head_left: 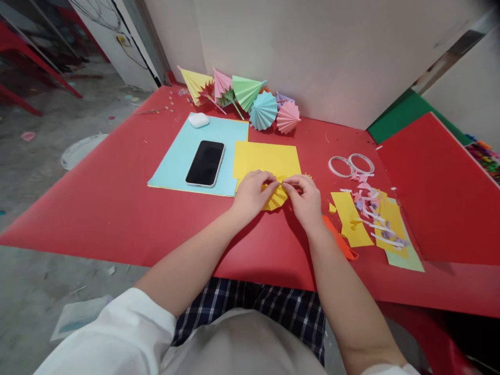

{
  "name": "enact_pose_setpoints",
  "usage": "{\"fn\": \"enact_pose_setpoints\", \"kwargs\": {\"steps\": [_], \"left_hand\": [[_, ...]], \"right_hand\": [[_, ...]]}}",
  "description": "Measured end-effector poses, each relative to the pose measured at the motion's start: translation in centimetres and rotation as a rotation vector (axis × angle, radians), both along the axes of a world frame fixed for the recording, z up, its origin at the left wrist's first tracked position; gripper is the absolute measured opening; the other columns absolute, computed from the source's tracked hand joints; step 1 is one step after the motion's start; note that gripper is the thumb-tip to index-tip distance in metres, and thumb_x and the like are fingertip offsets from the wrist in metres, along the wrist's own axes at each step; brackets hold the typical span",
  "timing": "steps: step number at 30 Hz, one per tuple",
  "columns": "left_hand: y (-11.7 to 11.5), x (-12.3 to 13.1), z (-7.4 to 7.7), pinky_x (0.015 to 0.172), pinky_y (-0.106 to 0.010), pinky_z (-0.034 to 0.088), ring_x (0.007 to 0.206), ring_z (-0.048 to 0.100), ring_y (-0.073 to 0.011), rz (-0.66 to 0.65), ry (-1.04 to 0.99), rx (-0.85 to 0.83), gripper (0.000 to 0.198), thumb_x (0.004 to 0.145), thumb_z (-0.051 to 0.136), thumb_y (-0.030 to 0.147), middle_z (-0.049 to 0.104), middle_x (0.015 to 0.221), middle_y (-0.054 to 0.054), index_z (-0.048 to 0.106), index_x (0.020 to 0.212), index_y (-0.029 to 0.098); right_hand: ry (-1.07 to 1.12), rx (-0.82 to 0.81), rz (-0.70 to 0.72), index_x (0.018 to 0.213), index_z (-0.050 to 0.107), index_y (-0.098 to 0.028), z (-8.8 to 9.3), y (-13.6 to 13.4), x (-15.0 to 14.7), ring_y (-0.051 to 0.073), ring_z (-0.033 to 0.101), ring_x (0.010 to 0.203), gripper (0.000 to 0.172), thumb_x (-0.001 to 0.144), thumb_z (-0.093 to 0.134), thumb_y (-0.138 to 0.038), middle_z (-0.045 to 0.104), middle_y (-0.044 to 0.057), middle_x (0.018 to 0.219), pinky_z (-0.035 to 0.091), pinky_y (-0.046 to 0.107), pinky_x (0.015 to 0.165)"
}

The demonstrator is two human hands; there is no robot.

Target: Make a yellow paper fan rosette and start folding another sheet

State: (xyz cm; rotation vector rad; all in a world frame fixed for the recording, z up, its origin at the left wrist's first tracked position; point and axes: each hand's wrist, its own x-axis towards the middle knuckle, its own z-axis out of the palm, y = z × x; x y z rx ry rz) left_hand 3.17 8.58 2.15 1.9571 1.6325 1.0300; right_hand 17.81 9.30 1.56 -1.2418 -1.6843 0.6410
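Observation:
Between my two hands is a yellow pleated paper fan, its folds spread in a rounded shape just above the red table. My left hand pinches it from the left, thumb and fingertips near the upper middle. From the right, my right hand pinches the same spot, the fingertips of both hands almost meeting. The curled fingers hide part of the pleats. Just beyond the hands lies a flat yellow paper sheet. An orange item shows partly beside my right wrist.
A phone and a white case rest on light blue paper. Folded paper umbrellas line the wall. To the right are two tape rolls, paper scraps, yellow pieces and a red board.

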Motion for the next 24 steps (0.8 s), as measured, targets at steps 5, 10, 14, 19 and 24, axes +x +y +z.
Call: {"fn": "enact_pose_setpoints", "kwargs": {"steps": [5, 10, 14, 19, 24], "left_hand": [[-0.05, -0.05, -0.02, 0.074, -0.029, 0.042, 0.081, 0.055, -0.0153, -0.004, -0.006, 0.002, 0.013, 0.083, 0.05, 0.03, 0.062, 0.081, -0.001, 0.058, 0.079, 0.02], [-0.07, 0.02, 0.02, 0.073, -0.029, 0.042, 0.08, 0.055, -0.0151, -0.004, -0.013, 0.004, 0.011, 0.082, 0.051, 0.029, 0.062, 0.082, -0.001, 0.058, 0.079, 0.02], [-0.08, 0.06, 0.04, 0.072, -0.028, 0.042, 0.08, 0.055, -0.0149, -0.003, -0.014, 0.008, 0.011, 0.082, 0.051, 0.029, 0.062, 0.082, -0.001, 0.057, 0.08, 0.02], [-0.1, 0.06, 0.11, 0.073, -0.029, 0.042, 0.08, 0.055, -0.015, -0.017, -0.001, 0.002, 0.012, 0.083, 0.05, 0.029, 0.062, 0.081, -0.001, 0.057, 0.08, 0.02], [-0.1, 0.08, 0.1, 0.072, -0.028, 0.042, 0.08, 0.055, -0.0148, -0.02, -0.006, 0.009, 0.011, 0.082, 0.051, 0.028, 0.062, 0.081, -0.001, 0.057, 0.079, 0.019]], "right_hand": [[0.004, -0.003, 0.002, 0.078, 0.061, -0.023, 0.02, 0.02, 0.01, 0.015, 0.057, 0.081, 0.007, 0.078, 0.056, -0.028, 0.059, 0.001, 0.085, 0.047, 0.031, 0.071], [-0.003, -0.003, 0.007, 0.078, 0.06, -0.023, 0.02, -0.03, 0.06, 0.015, 0.056, 0.081, 0.007, 0.078, 0.055, -0.028, 0.059, 0.001, 0.085, 0.047, 0.03, 0.07], [0.002, -0.011, 0.019, 0.08, 0.061, -0.023, 0.05, -0.12, -0.01, 0.014, 0.057, 0.08, 0.009, 0.079, 0.054, -0.029, 0.058, 0.001, 0.086, 0.047, 0.03, 0.07], [-0.002, -0.032, 0.029, 0.081, 0.061, -0.022, 0.07, -0.2, -0.13, 0.014, 0.057, 0.079, 0.012, 0.079, 0.054, -0.032, 0.057, 0.002, 0.086, 0.047, 0.03, 0.07], [0.006, -0.024, 0.025, 0.08, 0.061, -0.022, 0.05, -0.22, -0.16, 0.014, 0.057, 0.079, 0.011, 0.079, 0.055, -0.031, 0.057, 0.001, 0.086, 0.047, 0.029, 0.069]]}}
